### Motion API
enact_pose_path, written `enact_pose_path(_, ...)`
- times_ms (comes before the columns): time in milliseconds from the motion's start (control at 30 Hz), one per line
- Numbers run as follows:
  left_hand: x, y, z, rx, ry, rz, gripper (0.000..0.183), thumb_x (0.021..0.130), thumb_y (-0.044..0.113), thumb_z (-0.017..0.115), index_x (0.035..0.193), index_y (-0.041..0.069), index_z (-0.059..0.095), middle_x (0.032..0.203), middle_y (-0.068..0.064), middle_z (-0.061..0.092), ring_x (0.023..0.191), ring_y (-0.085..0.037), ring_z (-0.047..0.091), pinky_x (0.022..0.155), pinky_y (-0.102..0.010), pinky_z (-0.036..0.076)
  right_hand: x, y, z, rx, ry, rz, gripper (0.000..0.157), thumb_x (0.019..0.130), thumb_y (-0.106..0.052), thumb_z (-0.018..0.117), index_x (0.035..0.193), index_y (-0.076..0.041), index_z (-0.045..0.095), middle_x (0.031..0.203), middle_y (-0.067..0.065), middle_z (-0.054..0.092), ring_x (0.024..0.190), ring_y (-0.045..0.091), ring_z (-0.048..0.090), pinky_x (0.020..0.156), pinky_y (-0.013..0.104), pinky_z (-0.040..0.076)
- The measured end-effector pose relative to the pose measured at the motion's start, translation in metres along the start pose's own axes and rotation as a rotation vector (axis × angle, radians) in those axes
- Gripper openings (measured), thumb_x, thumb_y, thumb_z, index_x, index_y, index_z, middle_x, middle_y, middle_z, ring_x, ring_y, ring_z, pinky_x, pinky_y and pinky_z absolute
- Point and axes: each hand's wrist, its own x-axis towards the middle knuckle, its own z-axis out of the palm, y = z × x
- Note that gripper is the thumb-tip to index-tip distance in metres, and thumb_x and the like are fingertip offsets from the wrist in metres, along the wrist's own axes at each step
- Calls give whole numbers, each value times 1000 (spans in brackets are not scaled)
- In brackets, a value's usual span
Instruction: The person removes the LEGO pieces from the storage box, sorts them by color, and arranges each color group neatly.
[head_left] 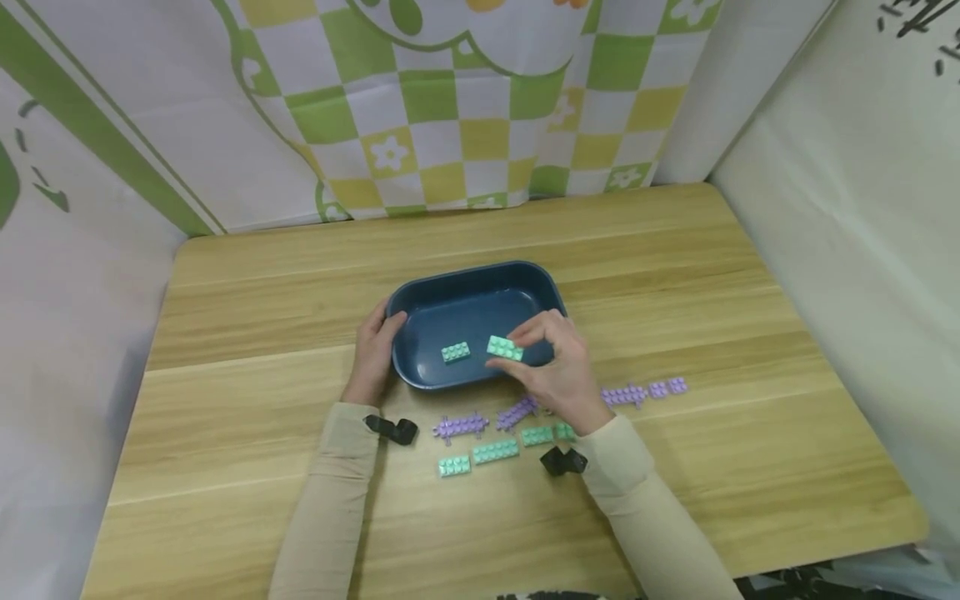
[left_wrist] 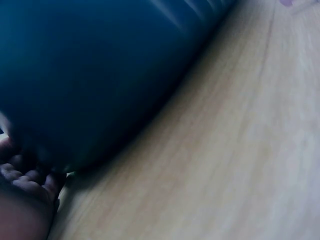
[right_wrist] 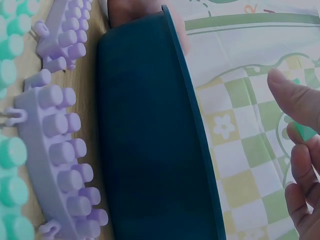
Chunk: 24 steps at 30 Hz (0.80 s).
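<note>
A dark blue oval-cornered tray [head_left: 480, 302] sits mid-table. My left hand [head_left: 372, 350] grips its left end, thumb over the rim; in the left wrist view, curled fingers [left_wrist: 30, 175] show at the tray's lower wall [left_wrist: 100, 90]. Over the tray's right part, my right hand [head_left: 555, 358] pinches a mint-green building brick [head_left: 505, 347] between thumb and fingers. Another mint-green brick [head_left: 455, 352] lies on the tray floor. In the right wrist view the held brick [right_wrist: 304, 131] is mostly hidden by the fingers.
In front of the tray runs a row of purple bricks, some with side clips [head_left: 461, 426], out to small purple bricks [head_left: 677, 385] at the right. Nearer lie several mint-green bricks [head_left: 495, 451], partly behind the right wrist. A checkered curtain [head_left: 450, 125] hangs behind the table.
</note>
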Motion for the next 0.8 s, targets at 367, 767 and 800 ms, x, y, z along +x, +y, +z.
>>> enact_pose_path(367, 1, 1, -3, 2, -24, -21, 43, 99, 23, 53, 141, 11, 51, 143, -5, 51, 134, -16, 42, 113, -30, 30, -14, 3, -13, 83, 20, -76, 34, 77, -34, 80, 89, -5, 68, 95, 7, 70, 90, 22, 60, 88, 32, 46)
enact_pose_path(767, 1, 1, -3, 20, -18, -3, 43, 98, 24, 55, 138, 9, 54, 140, -6, 54, 132, -16, 45, 112, -30, 32, -32, -14, -39, 23, 27, 17, 44, 52, 18, 83, 90, 6, 66, 93, 20, 69, 92, 28, 59, 91, 27, 44)
enact_pose_path(800, 1, 2, -3, 20, -17, -4, 43, 98, 24, 55, 138, 9, 54, 140, -6, 54, 132, -16, 45, 112, -30, 32, -33, -17, -42, 15, 33, 26, 44, 52, 20, 82, 91, 7, 66, 93, 21, 68, 92, 28, 59, 91, 26, 44)
